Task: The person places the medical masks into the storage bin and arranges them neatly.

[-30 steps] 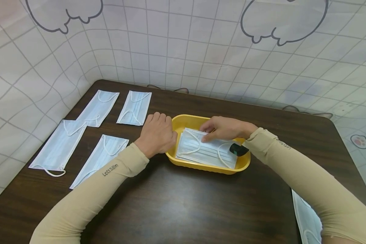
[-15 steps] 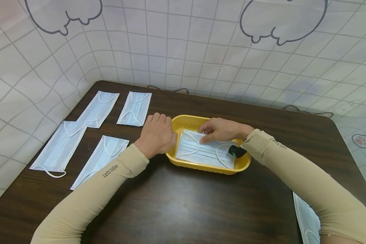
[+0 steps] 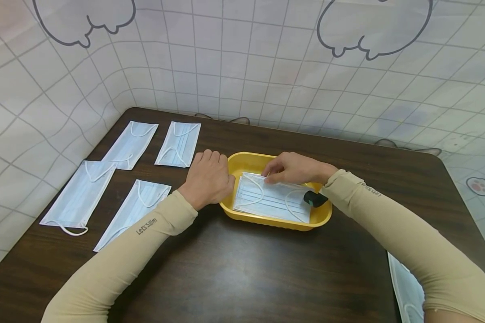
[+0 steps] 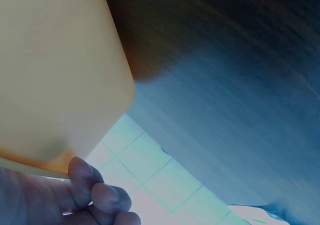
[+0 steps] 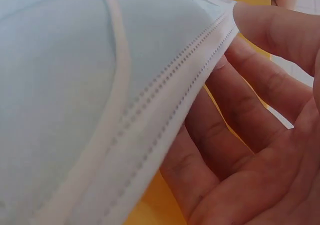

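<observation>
My left hand [image 3: 210,177] grips the left end of a yellow plastic basket [image 3: 262,220]. In the left wrist view its curled fingers [image 4: 107,197] are at the rim, beside the basket's smooth wall [image 4: 60,75]. Inside lies a small stack of pale blue pleated face masks [image 3: 256,197], white ear loops on top. Reaching over the back rim, my right hand [image 3: 297,168] pinches the top mask's far edge. The right wrist view has the thumb [image 5: 275,30] over that mask [image 5: 60,110] and the other fingers beneath its stitched border.
Several more face masks lie flat at the left, one of them [image 3: 178,143] near the table's back edge. Another mask [image 3: 406,287] shows partly under the right forearm. A grid-patterned cloth [image 3: 242,58] stands behind the dark wooden table [image 3: 234,273].
The masks in the basket have shifted slightly left, and their edges line up more closely. My right hand has moved a little toward the back rim. The left hand stays put.
</observation>
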Motion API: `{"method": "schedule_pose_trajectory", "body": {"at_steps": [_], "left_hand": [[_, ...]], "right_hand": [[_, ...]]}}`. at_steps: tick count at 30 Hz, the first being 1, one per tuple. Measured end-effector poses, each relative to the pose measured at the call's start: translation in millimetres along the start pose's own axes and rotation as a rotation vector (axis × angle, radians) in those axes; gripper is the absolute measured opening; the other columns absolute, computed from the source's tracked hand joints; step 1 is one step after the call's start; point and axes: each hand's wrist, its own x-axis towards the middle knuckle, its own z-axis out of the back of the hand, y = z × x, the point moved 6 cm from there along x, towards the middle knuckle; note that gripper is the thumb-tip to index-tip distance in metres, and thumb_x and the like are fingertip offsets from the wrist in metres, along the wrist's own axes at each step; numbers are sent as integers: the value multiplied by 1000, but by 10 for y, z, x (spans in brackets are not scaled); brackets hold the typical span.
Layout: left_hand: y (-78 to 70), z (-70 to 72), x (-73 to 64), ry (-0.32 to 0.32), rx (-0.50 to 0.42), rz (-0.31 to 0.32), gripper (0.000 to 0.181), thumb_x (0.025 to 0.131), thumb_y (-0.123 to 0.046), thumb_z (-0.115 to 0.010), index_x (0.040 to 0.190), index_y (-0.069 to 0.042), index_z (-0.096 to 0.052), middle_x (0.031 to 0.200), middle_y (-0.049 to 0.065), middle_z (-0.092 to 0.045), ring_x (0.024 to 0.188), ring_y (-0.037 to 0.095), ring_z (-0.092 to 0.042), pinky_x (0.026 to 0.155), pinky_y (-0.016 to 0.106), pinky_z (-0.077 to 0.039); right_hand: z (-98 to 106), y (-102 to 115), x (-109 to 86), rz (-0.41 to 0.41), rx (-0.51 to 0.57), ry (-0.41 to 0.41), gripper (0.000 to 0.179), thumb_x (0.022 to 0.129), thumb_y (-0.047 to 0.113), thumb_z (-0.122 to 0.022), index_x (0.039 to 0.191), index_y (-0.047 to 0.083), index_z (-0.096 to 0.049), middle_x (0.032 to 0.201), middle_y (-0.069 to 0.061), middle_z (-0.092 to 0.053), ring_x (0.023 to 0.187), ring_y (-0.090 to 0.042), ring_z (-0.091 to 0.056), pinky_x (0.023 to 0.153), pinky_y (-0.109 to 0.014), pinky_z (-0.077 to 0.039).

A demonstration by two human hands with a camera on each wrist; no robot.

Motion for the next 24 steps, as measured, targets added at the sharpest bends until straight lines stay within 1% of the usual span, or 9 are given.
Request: {"method": "schedule_pose_trajectory", "body": {"at_steps": [3,10,18,24], "left_hand": [[-13,16,-2,-8,0,-4,38,101,-32,-41,104,1,-59,94,12,-57,96,31,-49,93,45,-44],[-29,42,-3,-30,5,-13,36,100,-31,-43,100,0,-59,91,12,-57,93,31,-49,91,44,-44],[-32,41,-17,-42,3,-15,33,99,-30,-43,96,0,-59,89,12,-56,91,31,-49,89,44,-44],[-31,36,-27,-44,6,-11,34,99,-30,-43,97,0,-59,89,12,-57,90,31,-49,89,44,-45]], "right_hand": [[35,-1,-29,3,-1,-16,28,99,31,-68,123,19,-73,113,0,-75,101,-19,-63,96,-38,-53],[117,15,-92,20,-16,-61,23,100,31,-67,118,19,-74,110,0,-76,98,-19,-65,93,-37,-55],[173,42,-168,26,-7,-71,21,101,31,-66,116,19,-74,106,0,-76,94,-22,-67,85,-35,-57],[200,36,-227,20,15,-67,25,102,29,-65,120,13,-72,110,-8,-76,96,-25,-70,88,-40,-60]]}}
